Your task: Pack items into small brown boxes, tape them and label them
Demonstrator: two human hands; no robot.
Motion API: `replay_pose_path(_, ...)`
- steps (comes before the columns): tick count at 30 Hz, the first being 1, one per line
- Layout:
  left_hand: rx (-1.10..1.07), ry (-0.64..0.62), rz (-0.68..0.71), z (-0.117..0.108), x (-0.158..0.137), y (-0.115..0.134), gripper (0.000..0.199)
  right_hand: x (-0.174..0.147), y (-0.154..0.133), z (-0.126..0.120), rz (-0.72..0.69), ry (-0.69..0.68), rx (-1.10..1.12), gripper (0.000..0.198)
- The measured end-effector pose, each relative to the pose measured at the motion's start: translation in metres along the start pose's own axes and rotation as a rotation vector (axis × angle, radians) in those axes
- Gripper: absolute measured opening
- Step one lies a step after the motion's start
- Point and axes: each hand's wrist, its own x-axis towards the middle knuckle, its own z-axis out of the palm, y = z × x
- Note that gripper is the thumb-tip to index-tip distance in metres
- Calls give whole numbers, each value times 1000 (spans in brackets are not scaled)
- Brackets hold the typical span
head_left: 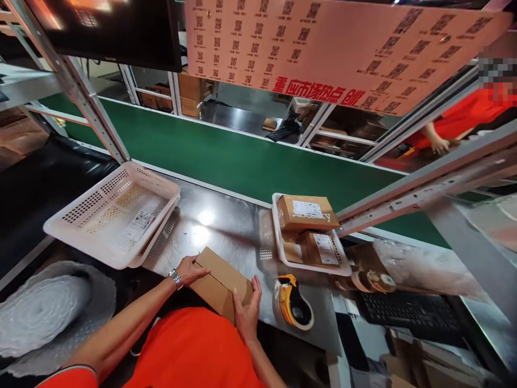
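A small brown cardboard box (221,276) is held at the front edge of the metal table, close to my body. Its top flaps lie closed, with a seam running along the top. My left hand (193,271) grips its left end, the thumb lying on top. Around the right end my right hand (247,308) is closed, thumb on the top face and fingers along the far side. To the right of the box, a yellow and black tape dispenser (291,302) with a roll of tape lies on the table. The undersides of the box and some fingers are hidden.
A white plastic basket (64,229) with a labelled sheet stands left. Another white basket (278,245) at the right holds labelled boxes. Behind runs a green conveyor belt (210,153). Bubble wrap (48,307) is at lower left, a keyboard (412,315) at right. A co-worker's hand (439,144) shows beyond.
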Motion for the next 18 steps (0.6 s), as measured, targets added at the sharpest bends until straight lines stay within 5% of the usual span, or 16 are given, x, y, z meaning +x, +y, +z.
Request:
replay_pose_path(7,-58,-4,21,-8,0,-14,84,15,3,-1,216,-26,-34,124)
replay_pose_path(12,-45,49,9,-7,5,-8,81,30,1,-2,250,-115,36,120)
replay_pose_path(15,-22,54,30,-4,12,-4,79,45,21,-36,259,-140,42,104)
replay_pose_path(18,32,11,71,-1,23,0,73,57,56,-90,171,82,-208,103)
